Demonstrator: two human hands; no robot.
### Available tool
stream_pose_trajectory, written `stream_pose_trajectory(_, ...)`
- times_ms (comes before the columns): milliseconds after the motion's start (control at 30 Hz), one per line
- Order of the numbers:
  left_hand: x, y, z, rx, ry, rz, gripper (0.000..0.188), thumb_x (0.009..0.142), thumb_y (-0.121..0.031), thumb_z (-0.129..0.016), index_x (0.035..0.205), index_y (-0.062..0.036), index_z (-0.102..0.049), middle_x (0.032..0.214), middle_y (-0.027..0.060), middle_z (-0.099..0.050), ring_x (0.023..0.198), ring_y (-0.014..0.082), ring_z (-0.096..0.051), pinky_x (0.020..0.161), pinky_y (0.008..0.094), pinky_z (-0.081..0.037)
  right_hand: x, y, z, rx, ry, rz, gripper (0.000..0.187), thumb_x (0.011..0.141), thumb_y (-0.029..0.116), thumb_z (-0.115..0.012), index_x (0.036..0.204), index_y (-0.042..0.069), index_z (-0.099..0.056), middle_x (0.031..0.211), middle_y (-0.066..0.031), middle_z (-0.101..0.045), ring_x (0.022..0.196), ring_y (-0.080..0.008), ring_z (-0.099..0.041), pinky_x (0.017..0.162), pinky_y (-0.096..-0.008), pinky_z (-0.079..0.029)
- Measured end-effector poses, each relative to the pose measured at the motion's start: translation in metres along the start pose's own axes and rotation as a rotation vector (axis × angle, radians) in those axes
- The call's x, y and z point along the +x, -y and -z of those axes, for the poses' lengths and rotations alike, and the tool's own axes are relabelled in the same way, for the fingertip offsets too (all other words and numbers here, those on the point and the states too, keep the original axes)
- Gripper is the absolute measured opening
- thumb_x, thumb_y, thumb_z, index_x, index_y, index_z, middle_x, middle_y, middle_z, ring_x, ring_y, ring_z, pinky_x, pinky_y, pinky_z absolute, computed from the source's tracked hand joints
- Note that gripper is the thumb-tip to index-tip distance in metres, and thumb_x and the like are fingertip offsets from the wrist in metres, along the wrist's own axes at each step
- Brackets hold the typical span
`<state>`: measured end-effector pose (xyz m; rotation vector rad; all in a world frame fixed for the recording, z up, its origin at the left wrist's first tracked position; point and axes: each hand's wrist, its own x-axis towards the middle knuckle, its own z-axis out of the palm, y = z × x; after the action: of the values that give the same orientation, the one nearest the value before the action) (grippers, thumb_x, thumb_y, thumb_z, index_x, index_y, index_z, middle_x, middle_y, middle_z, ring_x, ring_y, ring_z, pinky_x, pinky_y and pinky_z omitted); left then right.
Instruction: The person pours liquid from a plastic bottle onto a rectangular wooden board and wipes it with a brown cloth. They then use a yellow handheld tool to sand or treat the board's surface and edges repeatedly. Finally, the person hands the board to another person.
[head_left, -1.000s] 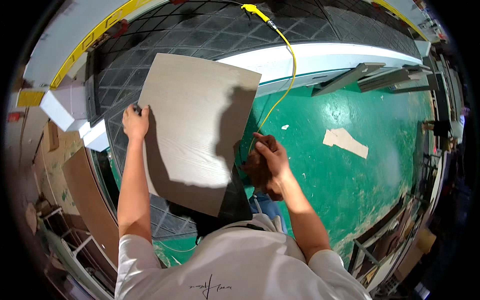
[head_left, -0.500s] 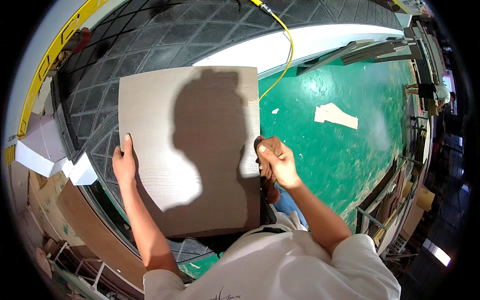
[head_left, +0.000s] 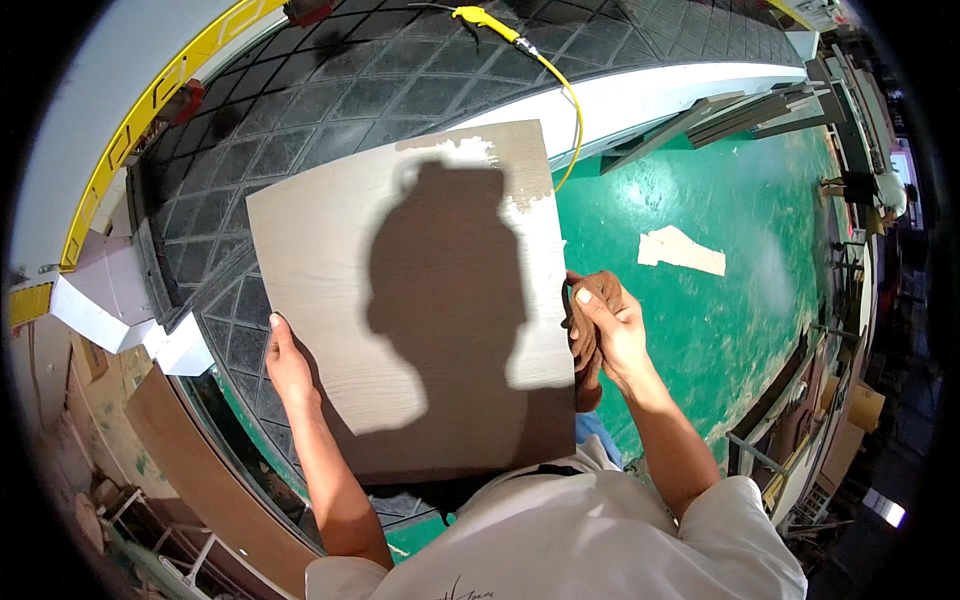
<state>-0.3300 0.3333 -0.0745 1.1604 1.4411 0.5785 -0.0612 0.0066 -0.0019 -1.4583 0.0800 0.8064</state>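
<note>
Wood-grain panel (head_left: 430,410), pale grey-brown, is located directly before the torso, over the near end of the dark worktop (head_left: 300,150); it is turned slightly askew, its lower edge lying close to the shirt (head_left: 560,530); whether it is rested on the surface or lifted clear cannot be told. A head-and-shoulders shadow is cast across its face; a ragged bright patch is seen near its far right corner, glare or surface damage not being distinguishable.

Left edge of the panel is gripped by the left hand (head_left: 291,375), thumb laid along the edge, fingers hidden; a brown cloth (head_left: 597,300), crumpled, is gripped by the right hand (head_left: 624,338), thumb pressed over it, just beside the panel's right edge; contact between cloth and panel cannot be confirmed.

Worktop is faced with a black diamond grid and bordered on the right by a white side strip (head_left: 600,105); a yellow air blow gun (head_left: 480,16) is laid at its far part, its yellow hose (head_left: 578,110) being draped over that strip. On the green floor (head_left: 690,350) a pale, irregular offcut (head_left: 682,250) is seen; grey-brown boards (head_left: 745,118) are propped beyond it. Tan cardboard (head_left: 865,408) is noted by the right-hand rack (head_left: 765,455); box or flat sheet cannot be told; a co-worker (head_left: 890,195) is visible near the right rim.
</note>
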Motion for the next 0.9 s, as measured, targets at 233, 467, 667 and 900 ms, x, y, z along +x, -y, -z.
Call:
stream_pose_trajectory(233, -0.024, -0.001, -0.012, -0.103, -0.003, -0.012, 0.059, 0.108, -0.05, -0.053, 0.121, 0.0058, -0.069, 0.123, 0.0105, -0.07, 0.112, 0.0182, -0.063, 0.1, 0.0327, -0.047, -0.023, 0.026, 0.011, -0.012, 0.002, 0.075, 0.019, 0.1, 0.018, -0.07, 0.105, 0.001, -0.062, 0.077, -0.0064, -0.065, 0.058, -0.0132, -0.061, 0.065, -0.0285, -0.056)
stream_pose_trajectory(467, -0.024, 0.003, -0.01, -0.034, 0.021, 0.003, 0.055, 0.108, -0.048, -0.053, 0.115, 0.0031, -0.07, 0.114, 0.0075, -0.071, 0.105, 0.0164, -0.062, 0.096, 0.0321, -0.047, -0.022, 0.033, 0.009, -0.074, -0.017, 0.049, 0.022, 0.098, 0.019, -0.072, 0.107, 0.0, -0.063, 0.08, -0.0058, -0.066, 0.061, -0.0133, -0.062, 0.06, -0.0284, -0.055)
stream_pose_trajectory(667, -0.03, -0.014, -0.002, 0.206, -0.039, -0.03, 0.055, 0.108, -0.049, -0.054, 0.108, 0.0032, -0.071, 0.107, 0.0057, -0.07, 0.098, 0.0142, -0.059, 0.091, 0.0311, -0.046, 0.028, -0.021, 0.02, -0.065, 0.0, -0.053, 0.027, 0.096, 0.023, -0.076, 0.111, 0.003, -0.064, 0.085, -0.0044, -0.066, 0.065, -0.0136, -0.063, 0.058, -0.0281, -0.054)
stream_pose_trajectory(900, -0.035, -0.017, 0.024, 0.181, -0.201, -0.12, 0.054, 0.107, -0.048, -0.056, 0.107, 0.0038, -0.071, 0.1, 0.0037, -0.068, 0.092, 0.0131, -0.055, 0.085, 0.0297, -0.044, 0.039, -0.027, -0.001, -0.009, 0.075, -0.064, 0.02, 0.098, 0.019, -0.073, 0.109, 0.004, -0.065, 0.086, -0.0017, -0.064, 0.067, -0.0106, -0.06, 0.057, -0.0271, -0.051)
